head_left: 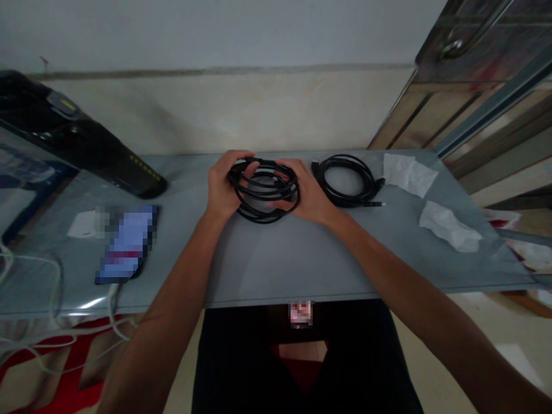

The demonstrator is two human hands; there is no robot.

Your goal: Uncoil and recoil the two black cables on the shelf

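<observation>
A loosely coiled black cable [264,217] is held between my two hands above the middle of the grey table. My left hand [225,183] is wrapped round the left side of the coil, and my right hand [305,192] grips its right side, with fingers reaching into the loops. Just right of my right hand, a second coiled black cable [345,201] lies on the table, its plug ends showing.
Two crumpled white wrappers [409,174] [448,227] lie on the right of the grey table [267,276]. On the left are a phone [129,241] with a white cable and a leaning black cylindrical object [86,144]. A wall [259,109] stands behind.
</observation>
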